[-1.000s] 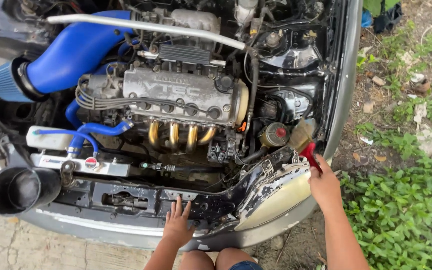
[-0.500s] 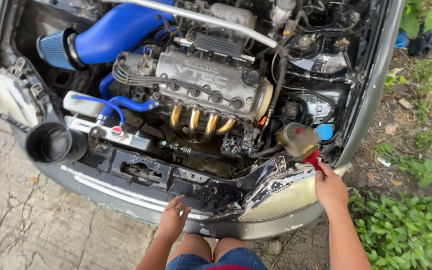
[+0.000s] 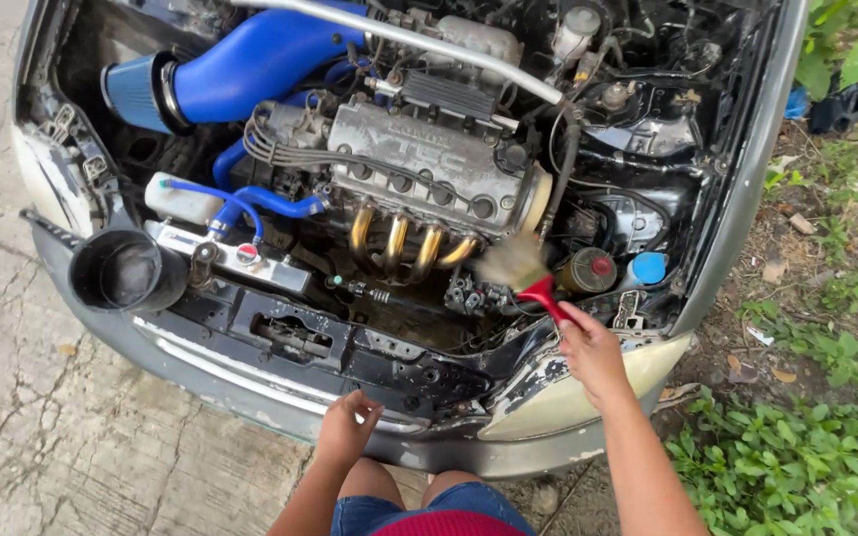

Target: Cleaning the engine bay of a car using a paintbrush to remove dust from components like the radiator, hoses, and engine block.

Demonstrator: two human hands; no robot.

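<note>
While the head camera looks down into an open engine bay, the right hand (image 3: 593, 349) grips the red handle of a brush (image 3: 526, 273), fingers wrapped around it. The brush's pale bristles are blurred and sit just in front of the gold exhaust pipes (image 3: 409, 243), beside a small round tank with a red cap (image 3: 588, 269). A blue cap (image 3: 648, 267) lies just right of that tank. The left hand (image 3: 348, 427) hovers near the front edge of the car, above the grey bumper (image 3: 250, 397), fingers loosely curled and holding nothing; whether it touches the bumper I cannot tell. Behind the pipes stands the grey engine cover (image 3: 429, 164), with a silver bar (image 3: 399, 38) crossing above it. A thick blue intake pipe (image 3: 250, 65) runs to a blue cone filter (image 3: 136, 91) at upper left, and thin blue hoses (image 3: 250, 203) loop below it. A black funnel-shaped duct (image 3: 126, 270) hangs at the car's left corner. Cracked concrete (image 3: 12, 437) lies to the left, green weeds (image 3: 796, 467) to the right.
</note>
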